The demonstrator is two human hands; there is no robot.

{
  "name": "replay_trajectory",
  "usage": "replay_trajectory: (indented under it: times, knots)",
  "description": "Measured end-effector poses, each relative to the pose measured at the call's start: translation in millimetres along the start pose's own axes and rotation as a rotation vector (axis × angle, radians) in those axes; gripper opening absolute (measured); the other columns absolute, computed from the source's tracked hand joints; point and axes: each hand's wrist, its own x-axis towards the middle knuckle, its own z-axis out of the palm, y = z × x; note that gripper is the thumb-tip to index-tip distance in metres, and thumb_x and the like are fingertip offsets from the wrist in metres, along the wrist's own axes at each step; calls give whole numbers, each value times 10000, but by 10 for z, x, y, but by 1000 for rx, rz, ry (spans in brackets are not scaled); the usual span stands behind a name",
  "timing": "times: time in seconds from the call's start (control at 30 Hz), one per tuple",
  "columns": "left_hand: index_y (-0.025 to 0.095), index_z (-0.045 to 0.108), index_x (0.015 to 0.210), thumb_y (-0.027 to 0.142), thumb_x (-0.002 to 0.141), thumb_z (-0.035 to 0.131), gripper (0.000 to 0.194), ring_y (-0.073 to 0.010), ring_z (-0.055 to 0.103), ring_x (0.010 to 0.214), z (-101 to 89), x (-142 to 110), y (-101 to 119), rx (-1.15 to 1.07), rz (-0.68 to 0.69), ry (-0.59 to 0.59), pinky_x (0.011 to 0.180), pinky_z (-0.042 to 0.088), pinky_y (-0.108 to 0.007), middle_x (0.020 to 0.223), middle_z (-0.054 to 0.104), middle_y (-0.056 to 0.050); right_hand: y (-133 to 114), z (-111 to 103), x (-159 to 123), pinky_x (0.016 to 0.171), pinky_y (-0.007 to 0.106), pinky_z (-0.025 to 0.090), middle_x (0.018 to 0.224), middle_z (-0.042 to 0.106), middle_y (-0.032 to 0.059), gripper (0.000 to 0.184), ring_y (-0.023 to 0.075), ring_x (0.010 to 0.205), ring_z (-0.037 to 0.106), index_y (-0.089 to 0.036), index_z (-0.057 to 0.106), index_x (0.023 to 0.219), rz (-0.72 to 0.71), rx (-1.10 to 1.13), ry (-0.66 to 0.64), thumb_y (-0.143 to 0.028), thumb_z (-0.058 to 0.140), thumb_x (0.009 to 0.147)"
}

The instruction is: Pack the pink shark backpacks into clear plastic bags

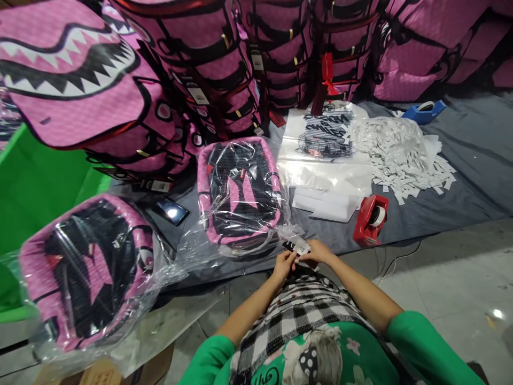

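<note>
No wording can be read with certainty. Black, scrawled graffiti-style lettering fills a clear plastic bag (326,133), but it is too stylised to make out. Small black hang tags (198,95) on the stacked pink backpacks (208,43) carry pale print too small to read, and the small black-and-white tag (296,247) between the person's left hand (283,266) and right hand (316,251) is blurred. Black cursive on a green top (264,375) is cut off by the picture's edge

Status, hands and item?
Left hand, right hand: both on small white tag. Plastic-wrapped pink backpack just ahead, its film reaching the hands.
</note>
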Motion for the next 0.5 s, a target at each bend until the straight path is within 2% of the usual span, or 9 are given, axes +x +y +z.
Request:
replay_trajectory:
  times: [0.1,0.2,0.27,0.3,0.37,0.4,0.43,0.5]
  knots:
    - [181,595,577,785,672,657,614,-126,445,365,-143,-26,13,192,30,-96,446,329,-247,469,546,-17,23,86,-70,660,209,422,829,711,3,217,189,808,663,-163,729,945,1,25,19,-356,705,849]
    - [190,616,598,607,751,700,452,-207,601,568,-317,-105,132,391,160,-118,618,463,-302,580,615,-55,85,93,-176,699,214,431,917,730,39,228,201,881,679,-151,714,1037,32,-14,102,-318,588,946]
    - [194,693,754,447,786,709,256,-285,658,910,-393,-114,300,486,285,-101,873,485,-375,851,709,-108,96,102,-239,735,249,444,992,739,87,275,240,945,691,-164,688,1139,65,-64,162,-333,538,983]
    - [199,721,890,370,798,698,196,-306,615,1100,-400,-83,404,526,355,-108,1004,435,-407,1048,715,-125,90,118,-266,748,267,449,1018,741,107,296,259,966,695,-175,668,1194,77,-89,183,-338,529,991]
    - [213,692,1148,241,840,624,317,-299,473,1337,-335,58,615,694,539,-205,1156,300,-440,1350,620,-128,63,176,-318,760,288,458,1033,746,130,331,281,978,705,-191,626,1280,84,-133,201,-317,541,986]
    - [210,678,1191,191,860,577,347,-290,454,1360,-268,159,705,833,648,-299,1175,271,-445,1380,604,-133,49,218,-348,765,292,462,1040,748,138,342,284,978,709,-193,614,1300,77,-153,202,-292,548,979]
    - [202,690,1161,153,872,539,330,-284,488,1327,-187,270,775,982,750,-403,1165,285,-441,1325,638,-145,37,264,-382,770,292,465,1052,748,144,348,283,980,711,-191,608,1307,64,-172,201,-263,551,972]
    - [199,731,920,117,863,538,217,-273,618,1109,-31,479,840,1216,884,-579,1058,397,-395,1018,733,-147,38,354,-476,772,288,469,1070,747,148,339,271,969,714,-182,611,1298,21,-205,198,-225,533,971]
